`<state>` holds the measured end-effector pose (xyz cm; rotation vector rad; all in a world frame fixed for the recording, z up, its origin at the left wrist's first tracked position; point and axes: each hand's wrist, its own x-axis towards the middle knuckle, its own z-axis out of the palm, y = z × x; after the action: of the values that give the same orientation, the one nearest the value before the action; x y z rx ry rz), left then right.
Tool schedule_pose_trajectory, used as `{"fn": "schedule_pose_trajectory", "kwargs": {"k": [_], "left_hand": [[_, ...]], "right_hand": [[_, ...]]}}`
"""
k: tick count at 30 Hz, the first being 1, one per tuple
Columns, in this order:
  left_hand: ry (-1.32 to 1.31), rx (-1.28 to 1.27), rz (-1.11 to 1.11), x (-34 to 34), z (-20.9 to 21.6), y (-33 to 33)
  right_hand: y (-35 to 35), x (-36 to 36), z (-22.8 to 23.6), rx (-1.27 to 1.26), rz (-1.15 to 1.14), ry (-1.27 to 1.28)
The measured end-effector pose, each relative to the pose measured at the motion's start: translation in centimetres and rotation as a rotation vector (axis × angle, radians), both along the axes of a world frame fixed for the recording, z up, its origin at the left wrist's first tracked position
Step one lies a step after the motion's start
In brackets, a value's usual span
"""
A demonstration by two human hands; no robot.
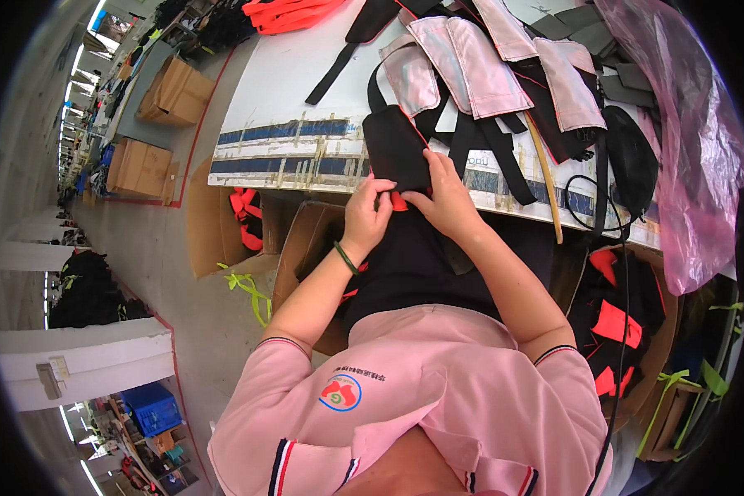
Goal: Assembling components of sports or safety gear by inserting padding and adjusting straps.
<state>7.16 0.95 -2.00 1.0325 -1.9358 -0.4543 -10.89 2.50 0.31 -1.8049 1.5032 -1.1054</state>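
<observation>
A flat black padded fabric piece (397,149) with an orange-red edge lies over the front edge of the white table, with its lower end toward me. My left hand (367,217) pinches its lower left corner between thumb and bent fingers. On the right edge, my right hand (450,198) holds the same piece, thumb at the bottom and fingers along the side. A small orange-red patch (399,202) shows between my thumbs. Behind the piece, several pale pinkish fabric panels (463,66) with black straps (504,161) are heaped together.
A pink plastic sheet (678,140) hangs over the table's right side, near a black cord (572,207) and a thin yellowish strip (546,178). Orange-red fabric (293,15) lies at the far left. Open cardboard boxes (211,227) with black and orange pieces stand below the table (264,91).
</observation>
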Motion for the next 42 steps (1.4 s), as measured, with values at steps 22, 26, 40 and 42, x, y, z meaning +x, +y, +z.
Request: {"fn": "schedule_pose_trajectory", "kwargs": {"k": [22,26,40,42], "left_hand": [[-0.219,-0.069,0.18,-1.1,-1.1,2.3],[0.139,0.191,0.223,-0.5,-1.4,1.6],[1.415,1.357,-0.626,-1.7,1.9,1.2],[1.38,1.377,-0.61,-1.9,2.2,1.2]], "right_hand": [[0.6,2.5,-0.6,0.118,-0.289,-0.499],[0.8,2.6,-1.4,0.003,-0.179,-0.432],[1.9,0.1,0.1,-0.162,-0.273,-0.336],[2.1,0.2,1.0,-0.015,-0.272,-0.489]]}}
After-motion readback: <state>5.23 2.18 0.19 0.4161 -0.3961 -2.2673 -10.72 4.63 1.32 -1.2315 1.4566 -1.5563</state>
